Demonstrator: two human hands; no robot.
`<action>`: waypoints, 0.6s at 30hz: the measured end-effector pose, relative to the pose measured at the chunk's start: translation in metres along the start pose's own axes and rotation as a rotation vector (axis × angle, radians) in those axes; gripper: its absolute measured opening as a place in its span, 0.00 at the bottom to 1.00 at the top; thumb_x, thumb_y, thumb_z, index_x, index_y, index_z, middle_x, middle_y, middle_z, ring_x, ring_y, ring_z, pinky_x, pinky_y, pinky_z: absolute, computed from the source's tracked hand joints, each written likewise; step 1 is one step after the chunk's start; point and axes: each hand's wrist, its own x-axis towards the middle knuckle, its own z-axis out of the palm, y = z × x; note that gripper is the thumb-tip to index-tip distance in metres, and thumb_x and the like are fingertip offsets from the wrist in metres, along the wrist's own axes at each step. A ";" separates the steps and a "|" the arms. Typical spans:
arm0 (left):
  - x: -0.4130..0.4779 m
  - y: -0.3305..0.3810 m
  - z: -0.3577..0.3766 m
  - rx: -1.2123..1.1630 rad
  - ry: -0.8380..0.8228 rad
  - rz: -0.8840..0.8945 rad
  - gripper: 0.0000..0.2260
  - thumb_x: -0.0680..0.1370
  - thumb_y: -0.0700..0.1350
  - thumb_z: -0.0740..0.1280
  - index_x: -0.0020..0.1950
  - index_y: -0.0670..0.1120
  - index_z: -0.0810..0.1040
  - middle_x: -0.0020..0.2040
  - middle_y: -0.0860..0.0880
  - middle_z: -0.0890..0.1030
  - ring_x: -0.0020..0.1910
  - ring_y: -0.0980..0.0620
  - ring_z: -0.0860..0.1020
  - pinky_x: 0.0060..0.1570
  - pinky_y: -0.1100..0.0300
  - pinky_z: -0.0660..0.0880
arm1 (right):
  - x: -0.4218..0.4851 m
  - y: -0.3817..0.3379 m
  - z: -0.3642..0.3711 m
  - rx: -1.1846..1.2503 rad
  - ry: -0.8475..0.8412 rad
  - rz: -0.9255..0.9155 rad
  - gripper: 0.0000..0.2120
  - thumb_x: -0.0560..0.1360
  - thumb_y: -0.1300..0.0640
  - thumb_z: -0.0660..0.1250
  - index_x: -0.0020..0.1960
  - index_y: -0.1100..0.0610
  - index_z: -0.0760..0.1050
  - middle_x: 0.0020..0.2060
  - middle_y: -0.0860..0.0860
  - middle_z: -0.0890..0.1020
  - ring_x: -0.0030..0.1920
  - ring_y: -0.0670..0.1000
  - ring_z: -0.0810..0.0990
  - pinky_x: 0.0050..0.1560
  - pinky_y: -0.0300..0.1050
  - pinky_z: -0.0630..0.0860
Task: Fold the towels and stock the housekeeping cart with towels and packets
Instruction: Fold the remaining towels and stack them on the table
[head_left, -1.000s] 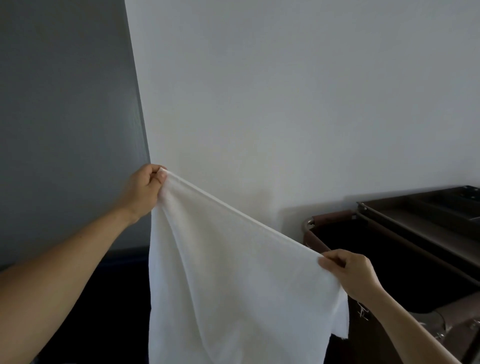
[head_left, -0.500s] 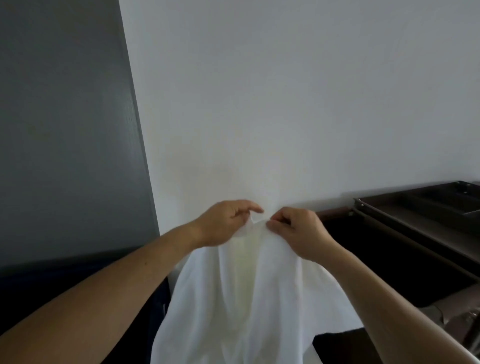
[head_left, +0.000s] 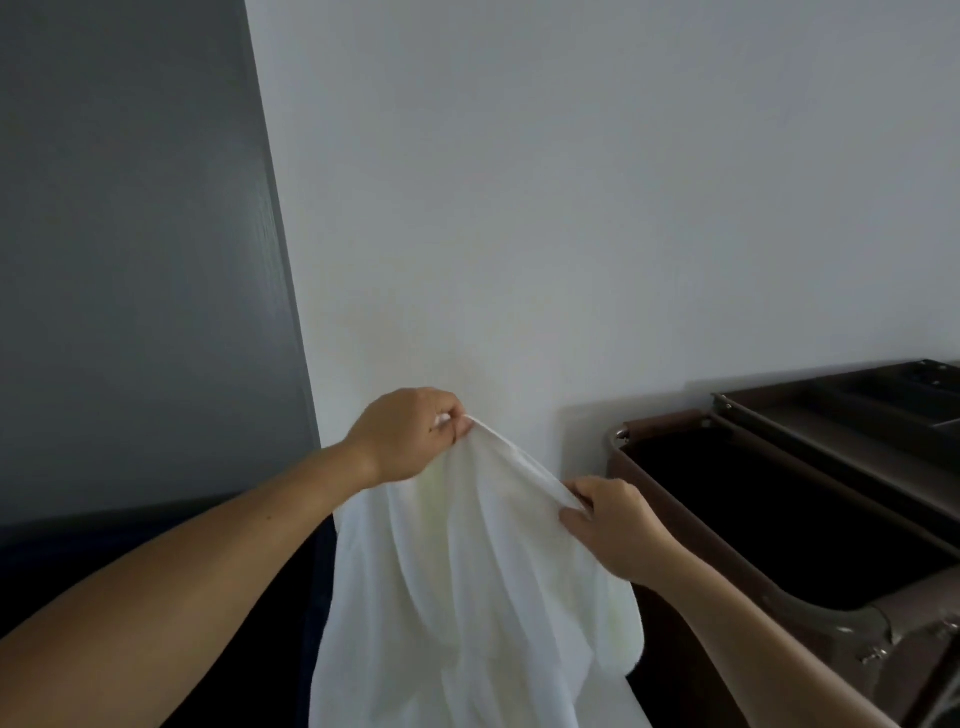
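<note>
the thin white cloth towel (head_left: 467, 597) hangs in loose folds between both hands, in front of the pale wall. the left hand (head_left: 410, 436) pinches its top edge higher up; the right hand (head_left: 615, 525) pinches the edge lower, just beside the brown housekeeping cart (head_left: 779, 519).

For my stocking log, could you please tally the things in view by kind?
white towel: 1
hands: 2 (left hand, right hand, each pinching the towel's top edge)
housekeeping cart: 1
Total: 4
</note>
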 end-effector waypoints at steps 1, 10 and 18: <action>0.002 -0.003 -0.004 0.034 0.032 -0.004 0.12 0.81 0.54 0.63 0.48 0.48 0.80 0.46 0.51 0.81 0.47 0.49 0.79 0.48 0.53 0.76 | -0.003 0.004 0.001 -0.018 0.008 0.033 0.07 0.75 0.59 0.66 0.43 0.48 0.76 0.31 0.41 0.77 0.32 0.38 0.77 0.30 0.26 0.68; 0.015 -0.033 -0.017 0.089 0.157 -0.172 0.10 0.81 0.52 0.63 0.47 0.48 0.80 0.48 0.48 0.83 0.50 0.45 0.80 0.49 0.50 0.77 | -0.023 0.044 -0.019 -0.163 -0.088 0.168 0.11 0.78 0.55 0.63 0.37 0.46 0.74 0.33 0.44 0.78 0.33 0.43 0.77 0.29 0.31 0.67; 0.013 -0.050 -0.005 0.069 0.126 -0.272 0.12 0.82 0.53 0.62 0.48 0.47 0.80 0.46 0.48 0.82 0.48 0.44 0.79 0.51 0.48 0.77 | -0.045 0.063 -0.036 0.089 0.108 0.008 0.17 0.78 0.56 0.68 0.61 0.39 0.70 0.42 0.42 0.81 0.42 0.37 0.79 0.40 0.28 0.74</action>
